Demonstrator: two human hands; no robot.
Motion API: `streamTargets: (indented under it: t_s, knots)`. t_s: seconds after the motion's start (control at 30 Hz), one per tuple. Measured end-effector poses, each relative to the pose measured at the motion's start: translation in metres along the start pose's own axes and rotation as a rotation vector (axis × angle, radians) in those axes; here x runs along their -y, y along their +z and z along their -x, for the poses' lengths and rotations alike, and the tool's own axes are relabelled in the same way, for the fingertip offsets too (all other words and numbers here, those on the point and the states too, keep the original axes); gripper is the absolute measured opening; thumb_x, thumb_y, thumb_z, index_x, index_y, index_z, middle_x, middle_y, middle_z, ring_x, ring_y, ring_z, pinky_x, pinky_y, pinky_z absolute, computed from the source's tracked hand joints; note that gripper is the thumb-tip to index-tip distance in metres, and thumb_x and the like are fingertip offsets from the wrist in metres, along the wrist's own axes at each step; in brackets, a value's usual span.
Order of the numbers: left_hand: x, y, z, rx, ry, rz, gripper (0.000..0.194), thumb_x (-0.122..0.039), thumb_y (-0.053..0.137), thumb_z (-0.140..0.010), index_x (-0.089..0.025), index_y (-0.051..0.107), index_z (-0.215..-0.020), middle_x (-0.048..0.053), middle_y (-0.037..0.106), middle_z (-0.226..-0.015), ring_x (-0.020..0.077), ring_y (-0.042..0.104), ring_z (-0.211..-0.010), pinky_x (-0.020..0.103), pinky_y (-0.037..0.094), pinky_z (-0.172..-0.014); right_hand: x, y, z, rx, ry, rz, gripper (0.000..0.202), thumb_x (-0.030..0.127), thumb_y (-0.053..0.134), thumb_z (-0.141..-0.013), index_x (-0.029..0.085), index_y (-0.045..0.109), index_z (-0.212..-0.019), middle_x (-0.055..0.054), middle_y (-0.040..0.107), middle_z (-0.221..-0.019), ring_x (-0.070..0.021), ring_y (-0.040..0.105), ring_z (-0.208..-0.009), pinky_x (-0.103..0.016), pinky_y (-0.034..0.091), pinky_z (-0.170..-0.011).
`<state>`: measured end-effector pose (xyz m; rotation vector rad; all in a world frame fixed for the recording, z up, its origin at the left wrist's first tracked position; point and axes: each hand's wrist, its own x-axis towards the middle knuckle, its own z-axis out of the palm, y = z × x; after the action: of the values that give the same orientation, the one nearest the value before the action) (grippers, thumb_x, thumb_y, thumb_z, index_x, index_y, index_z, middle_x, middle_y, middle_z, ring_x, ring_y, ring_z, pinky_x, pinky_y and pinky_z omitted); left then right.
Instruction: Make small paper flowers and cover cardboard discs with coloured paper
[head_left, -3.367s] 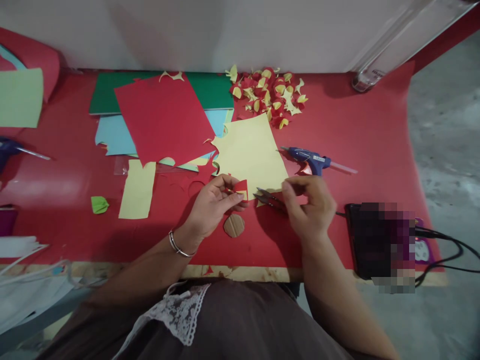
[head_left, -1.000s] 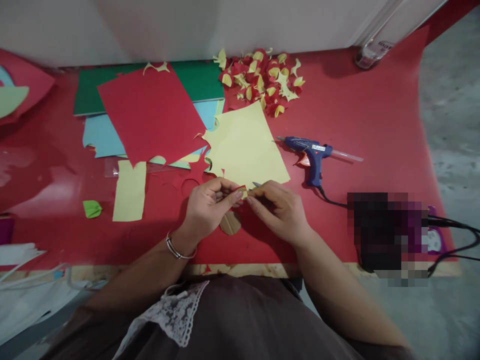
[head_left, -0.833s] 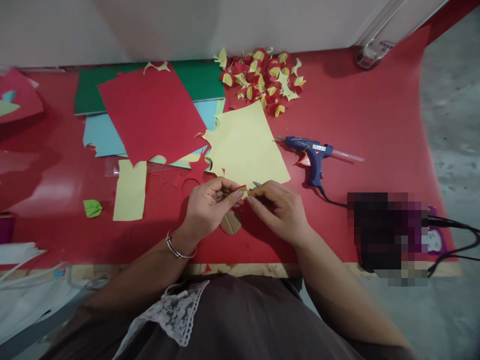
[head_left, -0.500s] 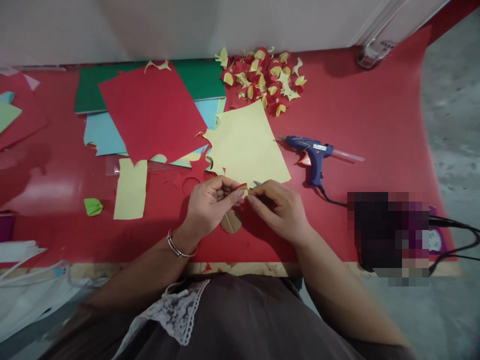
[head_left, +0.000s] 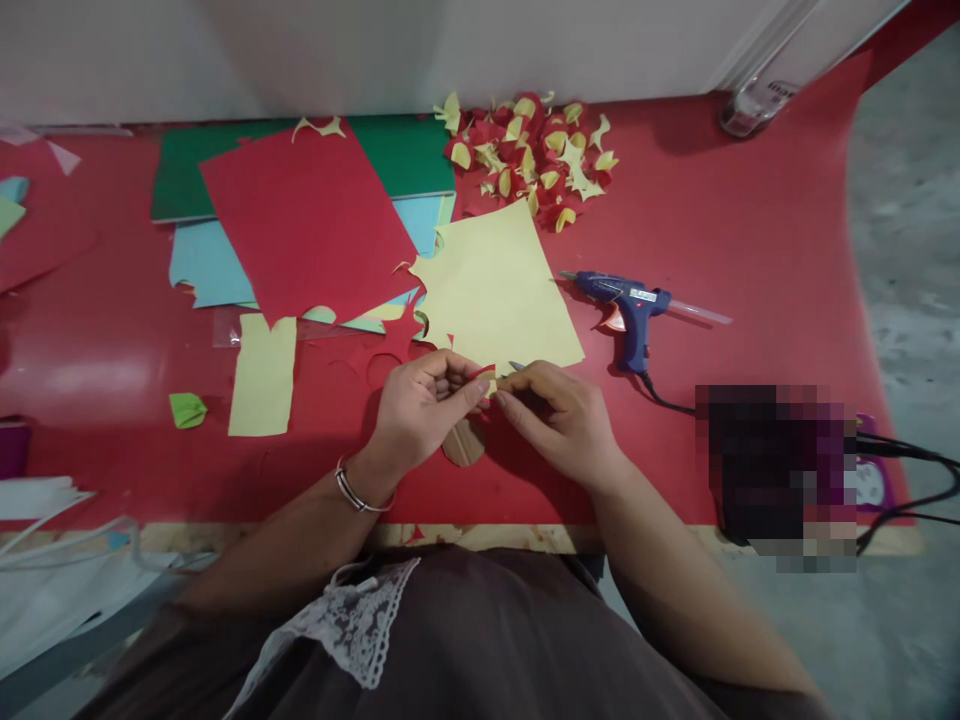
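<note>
My left hand (head_left: 420, 405) pinches a small red and yellow paper piece (head_left: 491, 385) between thumb and fingers. On its other side, my right hand (head_left: 561, 415) has thumb and forefinger closed at the yellow edge of the same piece. Below the hands lies a brown cardboard piece (head_left: 465, 445), partly covered by my left hand. A dark pointed tip (head_left: 516, 366) shows just behind my right fingers; the rest of it is hidden. Beyond the hands lies a yellow sheet (head_left: 499, 285) with cut-out edges.
A blue glue gun (head_left: 634, 310) lies at the right, its cord running to a blurred dark object (head_left: 765, 460). Several red and yellow paper petals (head_left: 525, 150) are heaped at the back. A red sheet (head_left: 307, 230), a yellow strip (head_left: 262, 380) and a green scrap (head_left: 187, 410) lie left.
The view has shifted very slightly. Both hands keep their grip on the paper piece, with hardly any visible movement. At the far left, the loose coloured sheets show less in view.
</note>
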<state>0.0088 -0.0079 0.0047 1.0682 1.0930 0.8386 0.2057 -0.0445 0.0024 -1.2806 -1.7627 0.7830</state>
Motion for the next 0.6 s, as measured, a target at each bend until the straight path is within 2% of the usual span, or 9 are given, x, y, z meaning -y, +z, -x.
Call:
streamTargets:
  t_s: [0.23,0.43,0.5,0.6]
  knots:
    - [0.0032,-0.0055,-0.0016,0.069,-0.053,0.008,0.031,-0.04,0.092,-0.082,-0.016,0.071,-0.084,0.001,0.073,-0.071,0.0112,0.072,-0.063,0.021,0.064,-0.065,0.0056,-0.003,-0.0012,-0.038,0.027,0.001,0.012,0.027,0.069,-0.103,0.022,0.072,-0.092,-0.003,0.074,-0.082,-0.0159,0.067,-0.071,-0.03,0.05,-0.064]
    - [0.0008,-0.0055,0.0019,0.164,-0.001,-0.121,0.015,-0.025,0.084,-0.082,-0.016,0.073,-0.085,0.001,0.072,-0.07,0.0085,0.065,-0.06,0.016,0.051,-0.055,0.0067,-0.0042,-0.0011,-0.059,0.002,0.014,0.008,0.025,0.071,-0.102,0.022,0.073,-0.095,-0.001,0.074,-0.083,-0.0131,0.064,-0.067,-0.028,0.049,-0.06]
    - [-0.0014,-0.0048,0.0027,0.164,0.018,-0.149,0.013,-0.023,0.083,-0.082,-0.017,0.072,-0.086,0.0,0.071,-0.069,0.0079,0.063,-0.059,0.016,0.05,-0.055,0.0055,-0.0038,-0.0005,-0.059,-0.032,0.013,0.008,0.022,0.071,-0.102,0.022,0.073,-0.094,-0.001,0.074,-0.082,-0.0134,0.066,-0.069,-0.027,0.05,-0.061]
    - [-0.003,-0.0045,0.0022,0.119,0.032,-0.088,0.018,-0.025,0.083,-0.084,-0.017,0.072,-0.095,0.0,0.071,-0.074,0.0094,0.068,-0.065,0.018,0.055,-0.06,0.0051,-0.0031,0.0,-0.096,-0.065,0.031,0.008,0.02,0.071,-0.101,0.022,0.072,-0.094,-0.001,0.073,-0.081,-0.0128,0.064,-0.066,-0.027,0.049,-0.059]
